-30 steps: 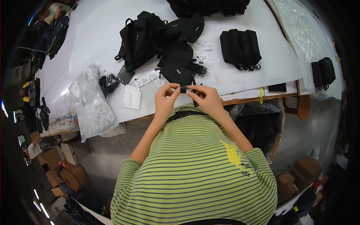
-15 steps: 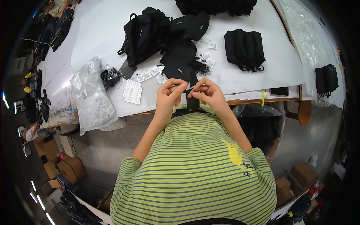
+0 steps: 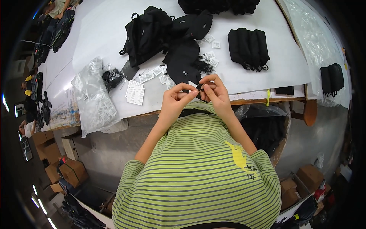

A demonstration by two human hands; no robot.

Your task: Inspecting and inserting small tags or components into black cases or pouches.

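Note:
At the table's near edge, my left hand (image 3: pixel 176 100) and my right hand (image 3: pixel 216 94) meet, fingertips nearly touching. The thumb and forefinger of my right hand pinch a narrow black strap piece (image 3: pixel 200 87). My left hand is closed in a pinch beside it; a white tag (image 3: pixel 193 84) shows at its fingertips, and what it grips is largely hidden. Just beyond the hands lies a flat black fabric pouch (image 3: pixel 182 63) with a small pale mark. A bunch of thin black cords (image 3: pixel 205 65) lies at its right, among small white tags (image 3: pixel 212 61).
A black backpack (image 3: pixel 146 36) lies further back, left of centre. Stacked black pouches (image 3: pixel 248 49) sit to the right. On the left are a clear plastic bag of white tags (image 3: pixel 95 101) and printed white cards (image 3: pixel 135 93). Cardboard boxes (image 3: pixel 72 171) stand on the floor.
My right hand has risen slightly and turned, and my left hand has shifted slightly right and down. The black strap below my fingers now shows less. The pouch's near end has moved slightly.

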